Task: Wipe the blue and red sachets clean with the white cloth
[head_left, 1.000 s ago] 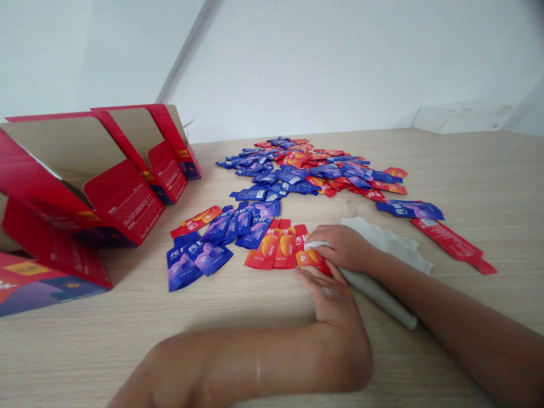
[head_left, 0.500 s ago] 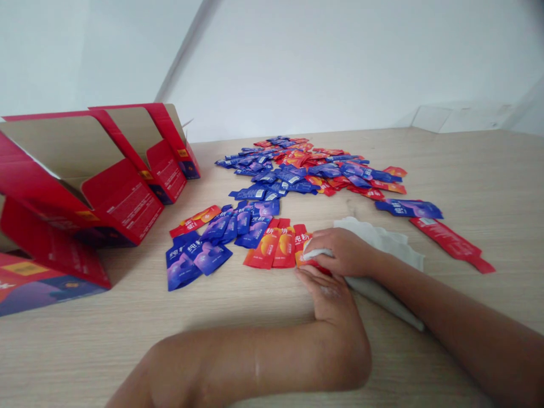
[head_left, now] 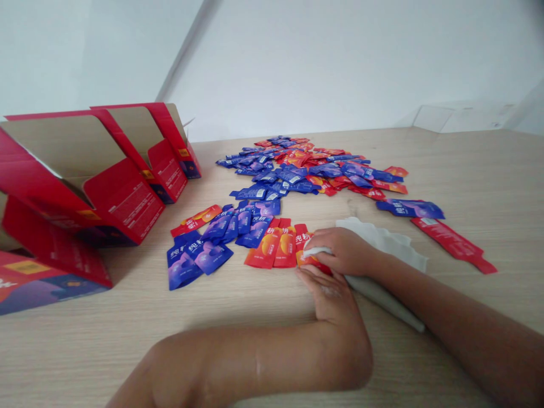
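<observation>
While gripping the cloth (head_left: pixel 378 238) in the right hand (head_left: pixel 348 249) and touching a red sachet (head_left: pixel 302 236) on the bench (head_left: pixel 106 340) with a left hand (head_left: pixel 334 292) of unclear grip, risked skewing neighbouring sachets (head_left: pixel 285 252) by pushing too hard.

White cloth (head_left: pixel 386 243), orange-patterned red sachets (head_left: pixel 284 250), purple-patterned blue sachets (head_left: pixel 213 258), red boxes (head_left: pixel 127 204).

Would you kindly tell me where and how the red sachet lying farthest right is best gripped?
I'd pinch the red sachet by its narrow neck, coming from the near right. It lies flat, with that neck pointing near-right, apart from other sachets; its far end sits close by a blue sachet. The right hand is nearer, but holds the white cloth.
</observation>
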The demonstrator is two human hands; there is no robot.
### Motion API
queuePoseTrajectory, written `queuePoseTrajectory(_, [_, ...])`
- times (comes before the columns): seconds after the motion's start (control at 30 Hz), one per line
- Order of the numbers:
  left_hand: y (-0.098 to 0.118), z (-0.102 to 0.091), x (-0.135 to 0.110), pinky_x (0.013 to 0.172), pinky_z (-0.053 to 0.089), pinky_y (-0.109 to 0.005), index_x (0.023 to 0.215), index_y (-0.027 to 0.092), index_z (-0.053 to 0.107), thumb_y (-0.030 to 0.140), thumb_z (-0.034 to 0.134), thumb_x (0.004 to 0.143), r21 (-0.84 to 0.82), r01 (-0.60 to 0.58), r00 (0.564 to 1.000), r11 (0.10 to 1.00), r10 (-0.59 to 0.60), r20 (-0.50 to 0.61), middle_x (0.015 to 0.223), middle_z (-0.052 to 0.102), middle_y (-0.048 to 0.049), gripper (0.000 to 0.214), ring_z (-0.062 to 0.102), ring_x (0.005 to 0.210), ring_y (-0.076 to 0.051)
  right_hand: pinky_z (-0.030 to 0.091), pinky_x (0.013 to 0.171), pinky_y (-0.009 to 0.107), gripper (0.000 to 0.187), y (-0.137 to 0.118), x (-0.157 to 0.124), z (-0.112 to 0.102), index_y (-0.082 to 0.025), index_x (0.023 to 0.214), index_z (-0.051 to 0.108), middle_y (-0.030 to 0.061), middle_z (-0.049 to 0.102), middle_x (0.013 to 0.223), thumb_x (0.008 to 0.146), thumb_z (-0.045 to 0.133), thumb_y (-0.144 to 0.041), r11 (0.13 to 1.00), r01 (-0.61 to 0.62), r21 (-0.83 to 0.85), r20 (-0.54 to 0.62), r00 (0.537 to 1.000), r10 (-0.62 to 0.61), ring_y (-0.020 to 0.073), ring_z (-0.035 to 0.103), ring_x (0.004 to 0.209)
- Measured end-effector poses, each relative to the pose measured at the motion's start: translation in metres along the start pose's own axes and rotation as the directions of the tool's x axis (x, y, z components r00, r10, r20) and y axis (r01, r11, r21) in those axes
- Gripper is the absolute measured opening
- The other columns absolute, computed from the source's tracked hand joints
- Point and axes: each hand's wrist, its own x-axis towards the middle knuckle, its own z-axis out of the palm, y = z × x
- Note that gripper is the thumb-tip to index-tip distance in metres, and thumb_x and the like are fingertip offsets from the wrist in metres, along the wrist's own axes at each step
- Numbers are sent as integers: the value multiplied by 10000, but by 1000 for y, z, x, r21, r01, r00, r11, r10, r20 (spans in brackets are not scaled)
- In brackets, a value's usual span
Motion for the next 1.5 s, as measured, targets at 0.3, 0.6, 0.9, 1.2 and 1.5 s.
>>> queuePoseTrajectory(0.3, [1, 1, 0, 921, 411, -525, 1248, -1, 458, 63, 338, 821, 59, 5, 1000, 998, -5, -4, 1165, 562, -291, 449, 550, 1071, -330, 438, 737, 291, 265, 3, -1, -1, -202, 955, 675, 47, 673, 918, 767, 492, -164, 1000, 20, 10, 8, 1000, -20, 188, 601, 829])
queuePoseTrajectory(0.6, [0, 0, -1, 910, 409, -543, 1343, 15, 309, 116, 301, 852, 111, -46, 998, 993, 41, 54, 1162, 555, -307, 501, 554, 1062, -334, 435, 796, 315, 287, 14, 4, 2, -183, 992, 663, 65, 662, 985, 787, 464, -156, 995, -93, -35, -19, 996, 92, 200, 596, 890])
queuePoseTrajectory(0.9, [0, 1, 0, 907, 427, -503, 1199, -23, 505, 86, 311, 836, 144, 5, 1000, 990, -7, 10, 1134, 573, -305, 426, 558, 1052, -343, 437, 780, 284, 255, -2, -3, -3, -218, 967, 671, 27, 675, 963, 782, 503, -172, 995, 84, 63, 65, 994, -88, 186, 595, 900])
queuePoseTrajectory(1.2, [0, 0, 0, 909, 406, -541, 1365, 34, 270, 123, 251, 861, 177, -61, 995, 982, 46, 88, 1184, 544, -299, 512, 541, 1076, -335, 437, 797, 310, 284, 15, 3, -1, -169, 990, 670, 68, 669, 970, 786, 472, -161, 997, -75, 0, -15, 997, 75, 196, 599, 883])
queuePoseTrajectory(1.5, [0, 0, 1, 919, 417, -512, 1294, 21, 405, 120, 279, 858, 164, -39, 997, 986, 27, 73, 1199, 551, -267, 465, 536, 1087, -324, 436, 772, 296, 260, 2, -1, -1, -206, 963, 670, 42, 669, 948, 783, 485, -170, 999, 37, 33, 39, 999, -38, 189, 598, 870])
